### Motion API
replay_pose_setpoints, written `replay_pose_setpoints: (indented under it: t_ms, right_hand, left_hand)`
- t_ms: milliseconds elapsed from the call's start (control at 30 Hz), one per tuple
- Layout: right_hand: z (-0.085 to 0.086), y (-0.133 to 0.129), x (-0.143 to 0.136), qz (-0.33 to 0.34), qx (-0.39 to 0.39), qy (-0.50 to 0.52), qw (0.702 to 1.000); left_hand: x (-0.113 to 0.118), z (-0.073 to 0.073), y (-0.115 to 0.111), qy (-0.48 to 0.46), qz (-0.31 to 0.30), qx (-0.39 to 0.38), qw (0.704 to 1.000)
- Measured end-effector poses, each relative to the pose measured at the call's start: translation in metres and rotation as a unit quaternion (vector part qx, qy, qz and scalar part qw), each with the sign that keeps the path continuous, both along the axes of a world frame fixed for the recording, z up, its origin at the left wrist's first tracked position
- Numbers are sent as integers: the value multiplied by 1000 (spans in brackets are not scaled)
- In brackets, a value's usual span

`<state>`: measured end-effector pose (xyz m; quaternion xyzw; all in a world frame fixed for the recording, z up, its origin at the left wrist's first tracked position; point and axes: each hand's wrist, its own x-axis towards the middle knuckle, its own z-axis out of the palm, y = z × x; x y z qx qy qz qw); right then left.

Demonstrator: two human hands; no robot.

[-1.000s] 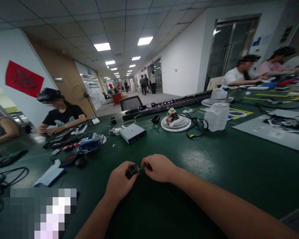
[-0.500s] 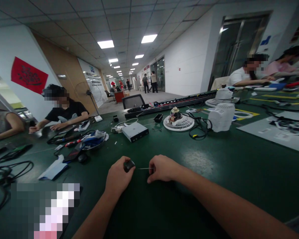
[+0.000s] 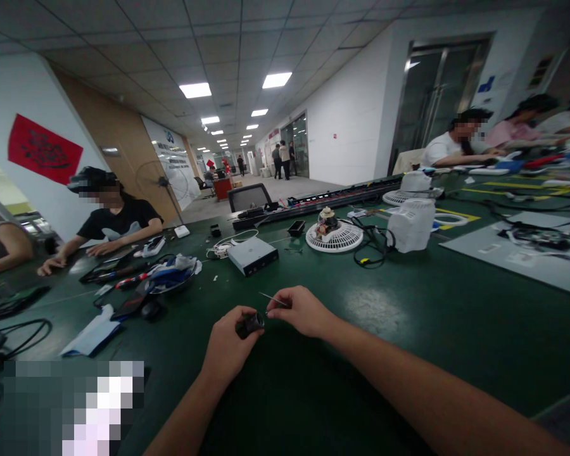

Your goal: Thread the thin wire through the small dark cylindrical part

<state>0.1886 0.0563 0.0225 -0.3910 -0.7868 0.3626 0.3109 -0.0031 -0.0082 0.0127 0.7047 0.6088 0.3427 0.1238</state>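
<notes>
Cylinder [image 3: 253,323], small and dark, is grasped in the left hand [image 3: 227,339] over the counter [image 3: 446,310], its end facing the right hand [image 3: 306,310], presumably for access, while that hand pinches a thin rod [image 3: 271,297], apparently leaving its tip free.

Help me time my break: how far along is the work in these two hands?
Already done: nothing looks clearly finished; the dark cylinder and thin metal rod are apart. In hand: the left hand holds the cylinder, its rimmed end towards the right hand, which pinches the rod. Remaining: probably more work at that rimmed end; how much, I cannot tell.
</notes>
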Motion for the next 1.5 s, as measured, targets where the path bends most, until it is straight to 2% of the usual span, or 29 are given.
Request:
replay_pose_setpoints:
  t_ms: [67, 133, 300, 433, 500, 600, 700, 833, 967, 1067, 1167, 1233, 1300, 1367, 1433, 1500]
  right_hand:
    - [-2, -2, -2, 26, 14, 14, 999]
    - [-3, -4, -4, 44, -8, 31, 999]
    - [-7, -2, -3, -28, -3, 14, 999]
    - [-7, 1, -1, 7, -91, 23, 996]
    - [-6, 1, 0, 21, -109, 2, 994]
    - [-4, -2, 0, 10, -76, -30, 997]
    - [-2, -5, -1, 0, -15, -23, 1000]
    - [2, -6, 1, 32, 45, -21, 998]
    - [3, -2, 3, 62, -11, -41, 997]
    - [-1, -1, 1, 37, -44, -43, 997]
    - [-7, -3, -4, 28, -42, 0, 999]
    - [-8, -4, -6, 26, -24, 29, 999]
    - [-7, -4, -4, 11, 28, 31, 999]
    - [-3, -3, 1, 3, 115, -8, 993]
    - [3, -1, 8, 23, 212, -72, 974]
    - [7, 0, 14, 25, 258, -127, 958]
  left_hand:
    - [4, -1, -2, -24, -17, 9, 1000]
    - [6, -2, -4, -48, -23, 22, 998]
    - [6, -4, -6, -61, -37, 32, 997]
    - [5, -1, -7, -42, -65, 37, 996]
    - [5, -1, -7, -17, -76, 35, 996]
    - [5, 1, -8, -2, -88, 33, 996]
    - [5, 2, -9, -28, -82, 47, 995]
    - [5, 0, -10, -62, -72, 50, 994]
    - [6, -4, -10, -51, -99, 36, 993]
    - [5, -5, -10, -40, -105, 44, 993]
    - [4, -4, -8, -47, -83, 76, 993]
    - [3, -3, -7, -51, -60, 96, 992]
    - [3, -2, -5, -50, -35, 105, 993]
    - [2, -2, -4, -44, -9, 104, 994]
    - [0, -1, -3, -35, 18, 99, 994]
    - [-2, -1, -2, -25, 48, 95, 994]
